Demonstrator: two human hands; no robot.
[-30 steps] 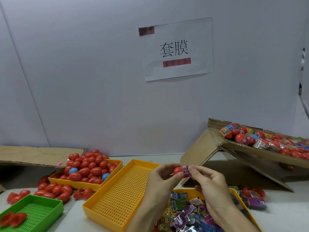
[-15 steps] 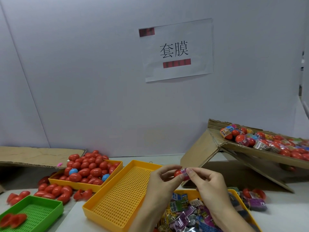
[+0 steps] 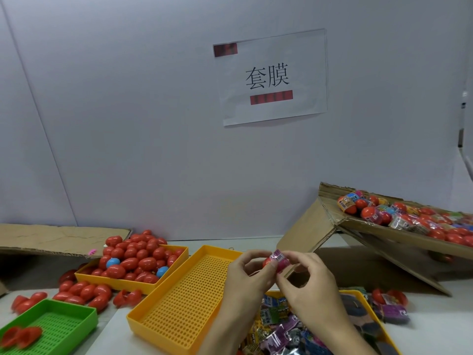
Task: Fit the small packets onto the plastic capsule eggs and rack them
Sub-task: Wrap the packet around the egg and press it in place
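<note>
Between both hands, above empty yellow tray [image 3: 179, 303]: red capsule egg [image 3: 268, 262] pinched by left hand [image 3: 245, 280], pink packet [image 3: 280, 261] half over it, pinched by right hand [image 3: 309, 285] fingers [image 3: 282, 276]. Right of fingers: cardboard rack [image 3: 384, 231] holding many finished eggs. Left of fingers: bare eggs [image 3: 133, 260] heaped in tray, plenty left. Below fingers: loose packets [image 3: 279, 334] waiting.

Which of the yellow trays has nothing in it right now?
The middle yellow tray, just left of the hands: only its bare perforated floor shows. The far-left tray is heaped with red eggs, and the tray under the hands holds packets.
</note>
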